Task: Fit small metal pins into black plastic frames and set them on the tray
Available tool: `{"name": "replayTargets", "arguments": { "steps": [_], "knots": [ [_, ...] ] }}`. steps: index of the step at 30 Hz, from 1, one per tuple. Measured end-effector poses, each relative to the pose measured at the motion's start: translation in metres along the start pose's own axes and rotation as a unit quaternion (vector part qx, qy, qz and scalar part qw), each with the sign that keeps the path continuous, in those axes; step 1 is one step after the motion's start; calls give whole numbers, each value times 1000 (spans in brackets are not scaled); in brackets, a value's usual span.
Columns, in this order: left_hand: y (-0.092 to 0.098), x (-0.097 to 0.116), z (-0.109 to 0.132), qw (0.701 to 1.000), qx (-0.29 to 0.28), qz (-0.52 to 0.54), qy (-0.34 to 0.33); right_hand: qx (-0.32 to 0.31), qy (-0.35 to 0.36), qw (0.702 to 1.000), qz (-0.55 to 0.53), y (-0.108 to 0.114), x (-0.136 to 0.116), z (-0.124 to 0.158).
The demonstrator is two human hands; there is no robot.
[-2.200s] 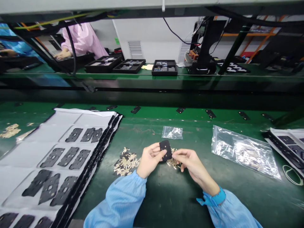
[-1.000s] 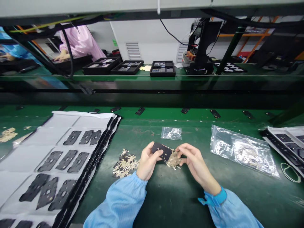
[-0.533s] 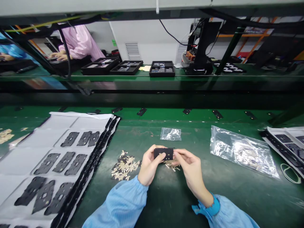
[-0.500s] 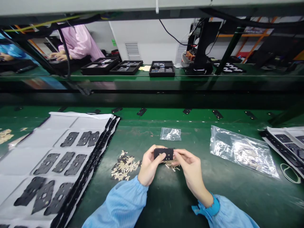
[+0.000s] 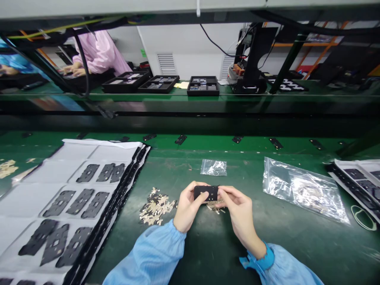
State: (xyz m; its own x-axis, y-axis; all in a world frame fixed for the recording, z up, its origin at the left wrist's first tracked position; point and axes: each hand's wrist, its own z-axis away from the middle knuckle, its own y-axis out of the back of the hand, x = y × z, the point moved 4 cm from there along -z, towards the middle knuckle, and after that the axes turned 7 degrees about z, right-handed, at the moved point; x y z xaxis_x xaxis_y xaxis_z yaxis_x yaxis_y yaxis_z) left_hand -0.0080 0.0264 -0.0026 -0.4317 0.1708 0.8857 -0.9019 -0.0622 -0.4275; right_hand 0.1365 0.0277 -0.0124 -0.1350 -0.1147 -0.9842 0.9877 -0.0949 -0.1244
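Observation:
My left hand (image 5: 187, 206) is closed around a small black plastic plate (image 5: 205, 193), its thumb lying across the face that looks toward me. Pinched together at the plate's right end are the thumb and fingers of my right hand (image 5: 237, 206); whatever small thing they hold is hidden. Beneath the hands lies a little pile of small metal pieces (image 5: 216, 207), partly covered. Left of my left hand is a larger heap of pale metal strips (image 5: 156, 208) on the green table.
A stack of white-lined trays (image 5: 97, 152) with black plates stands left. A small clear bag (image 5: 213, 168) lies beyond my hands, a larger bag (image 5: 305, 192) to the right. Black parts (image 5: 180, 139) lie along the green strip behind. Two co-workers' sleeves (image 5: 97, 51) show across the bench.
The black parts on the far green strip have shifted slightly to the right. Both hands stay almost in place at the black plate, which looks turned very slightly.

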Motion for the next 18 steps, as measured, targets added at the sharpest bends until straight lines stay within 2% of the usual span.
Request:
{"name": "replayTargets", "arguments": {
  "steps": [9,18],
  "knots": [
    [1,1,0,997,-6,-64,-34,4,12,1000,-5,-3,-3,2],
    [-8,8,5,979,-41,-137,-143,29,14,999,-16,-1,0,3]
  ]
}}
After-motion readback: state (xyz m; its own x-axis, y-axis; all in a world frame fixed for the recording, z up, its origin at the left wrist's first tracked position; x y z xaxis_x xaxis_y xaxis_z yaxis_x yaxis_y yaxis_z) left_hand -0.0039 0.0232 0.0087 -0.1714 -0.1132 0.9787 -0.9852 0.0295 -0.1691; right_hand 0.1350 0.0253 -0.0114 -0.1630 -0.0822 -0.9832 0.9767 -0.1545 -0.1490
